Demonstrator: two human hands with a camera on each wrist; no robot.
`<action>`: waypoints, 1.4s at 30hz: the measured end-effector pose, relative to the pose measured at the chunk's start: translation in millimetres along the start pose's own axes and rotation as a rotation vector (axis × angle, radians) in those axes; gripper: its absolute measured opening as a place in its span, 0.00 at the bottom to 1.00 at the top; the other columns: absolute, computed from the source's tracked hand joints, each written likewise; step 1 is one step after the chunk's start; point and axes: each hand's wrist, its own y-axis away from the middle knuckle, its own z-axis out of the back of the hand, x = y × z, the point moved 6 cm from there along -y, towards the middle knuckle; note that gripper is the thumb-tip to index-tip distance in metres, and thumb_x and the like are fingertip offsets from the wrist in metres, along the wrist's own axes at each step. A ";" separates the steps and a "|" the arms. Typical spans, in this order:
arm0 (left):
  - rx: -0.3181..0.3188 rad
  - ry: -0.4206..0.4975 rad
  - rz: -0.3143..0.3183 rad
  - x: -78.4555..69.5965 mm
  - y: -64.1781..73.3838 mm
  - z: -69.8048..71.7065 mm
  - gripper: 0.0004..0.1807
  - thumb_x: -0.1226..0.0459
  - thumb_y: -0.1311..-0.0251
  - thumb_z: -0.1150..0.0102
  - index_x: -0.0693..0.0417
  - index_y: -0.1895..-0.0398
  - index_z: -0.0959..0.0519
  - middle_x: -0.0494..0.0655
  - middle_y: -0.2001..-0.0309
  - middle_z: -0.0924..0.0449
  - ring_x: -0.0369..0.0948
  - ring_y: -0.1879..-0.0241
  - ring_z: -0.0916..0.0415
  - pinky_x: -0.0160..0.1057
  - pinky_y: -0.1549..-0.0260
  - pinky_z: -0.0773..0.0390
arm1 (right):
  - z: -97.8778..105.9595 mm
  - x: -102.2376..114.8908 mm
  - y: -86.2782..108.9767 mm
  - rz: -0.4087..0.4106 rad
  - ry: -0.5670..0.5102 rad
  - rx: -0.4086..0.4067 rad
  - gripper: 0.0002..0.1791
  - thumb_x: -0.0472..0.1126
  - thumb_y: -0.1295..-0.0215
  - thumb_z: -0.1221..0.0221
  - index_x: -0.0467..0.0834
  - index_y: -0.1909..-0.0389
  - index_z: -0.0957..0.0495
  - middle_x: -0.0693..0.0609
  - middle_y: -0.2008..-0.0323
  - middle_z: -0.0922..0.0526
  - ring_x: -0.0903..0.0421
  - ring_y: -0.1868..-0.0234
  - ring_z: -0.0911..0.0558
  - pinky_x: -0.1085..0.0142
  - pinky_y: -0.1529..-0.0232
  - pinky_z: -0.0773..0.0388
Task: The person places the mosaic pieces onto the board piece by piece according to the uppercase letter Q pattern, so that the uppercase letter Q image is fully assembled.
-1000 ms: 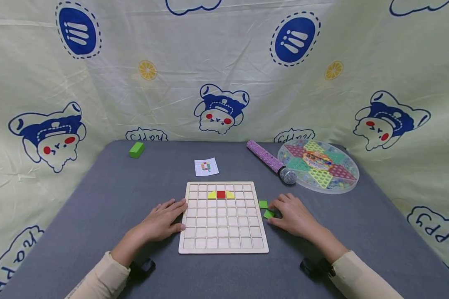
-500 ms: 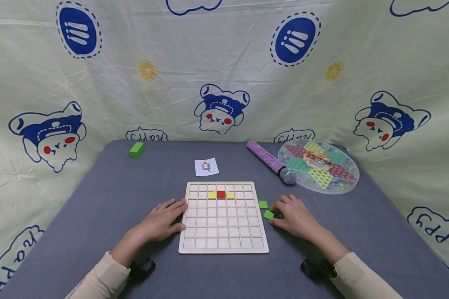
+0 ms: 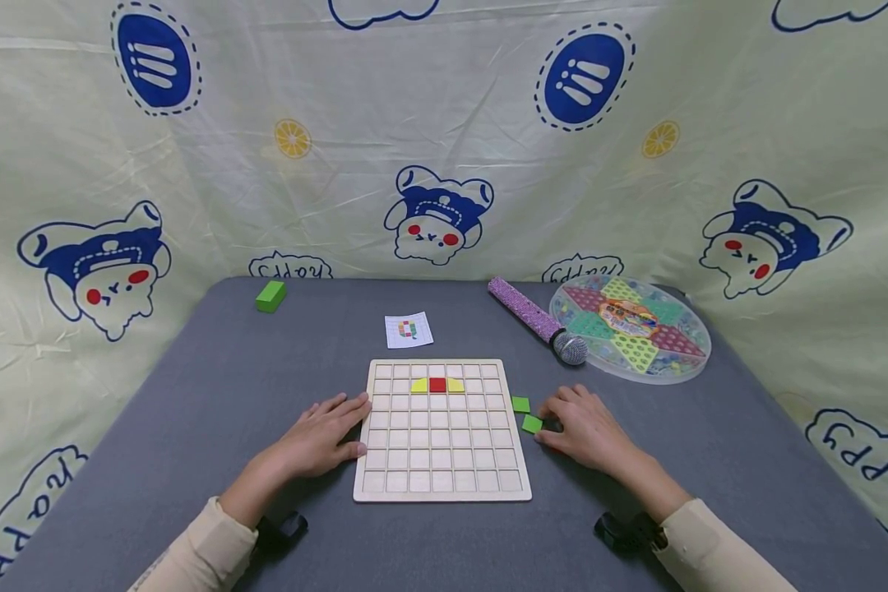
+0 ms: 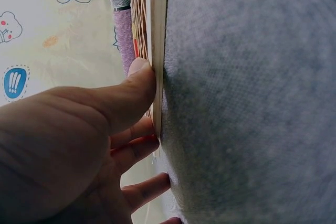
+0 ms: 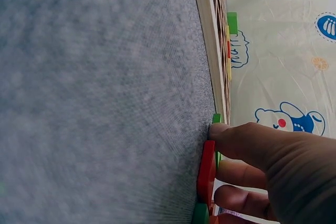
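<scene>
A pale wooden grid board [image 3: 441, 485] lies on the table with a yellow tile [image 3: 418, 386], a red tile [image 3: 437, 385] and another yellow tile [image 3: 455, 386] in one row near its far side. My left hand [image 3: 327, 437] touches the board's left edge with fingers spread. On the right side, my right hand [image 3: 585, 427] rests low with bent fingers beside two green tiles [image 3: 520, 404]; the thumb tip is close to the nearer one. In the right wrist view, a red piece [image 5: 206, 171] and a dark green piece [image 5: 200, 213] lie by its fingers, concealed from the head view.
A small card with a coloured pattern [image 3: 409, 330] lies beyond the board. A green block [image 3: 270, 297] sits at the far left. At the far right, a purple microphone [image 3: 525, 310] leans against a round game board in a clear case [image 3: 636, 329]. Printed cloth hangs behind the table.
My right hand has shifted slightly to the right, leaving the nearer green tile more exposed. The left hand and the board stay where they were.
</scene>
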 end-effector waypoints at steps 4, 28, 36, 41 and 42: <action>-0.005 -0.004 -0.005 0.4 0.0 0.0 0.35 0.56 0.38 0.43 0.54 0.29 0.41 0.50 0.27 0.44 0.57 0.27 0.51 0.66 0.35 0.51 | -0.4 -0.1 -0.5 0.004 0.006 -0.002 0.13 0.50 0.49 0.31 0.48 0.67 0.18 0.55 0.68 0.25 0.56 0.65 0.31 0.61 0.65 0.37; -0.009 -0.003 -0.002 2.9 0.3 -2.0 0.35 0.56 0.38 0.43 0.54 0.29 0.40 0.50 0.27 0.44 0.57 0.27 0.51 0.66 0.35 0.50 | 8.2 7.7 -5.0 0.037 0.005 -0.055 0.12 0.49 0.48 0.32 0.48 0.65 0.17 0.54 0.67 0.24 0.56 0.64 0.31 0.60 0.64 0.37; -0.002 -0.001 0.008 3.7 0.4 -2.4 0.35 0.56 0.38 0.43 0.54 0.29 0.41 0.50 0.27 0.44 0.57 0.27 0.52 0.66 0.35 0.51 | 16.6 26.4 -13.5 0.132 -0.030 -0.112 0.13 0.48 0.49 0.31 0.47 0.64 0.16 0.54 0.67 0.23 0.58 0.65 0.31 0.62 0.65 0.36; 0.001 -0.001 0.006 3.1 0.3 -2.2 0.35 0.55 0.38 0.43 0.53 0.29 0.41 0.49 0.27 0.44 0.56 0.27 0.52 0.66 0.35 0.51 | 16.6 40.1 -25.3 0.159 -0.039 -0.110 0.13 0.48 0.49 0.31 0.48 0.63 0.16 0.54 0.67 0.23 0.56 0.62 0.30 0.60 0.62 0.34; 0.001 -0.001 0.006 2.8 0.3 -2.0 0.35 0.55 0.38 0.43 0.53 0.29 0.41 0.49 0.27 0.44 0.56 0.27 0.52 0.66 0.35 0.51 | 15.8 42.5 -28.0 0.160 -0.042 -0.104 0.13 0.48 0.48 0.31 0.48 0.62 0.17 0.54 0.67 0.23 0.56 0.62 0.30 0.60 0.61 0.34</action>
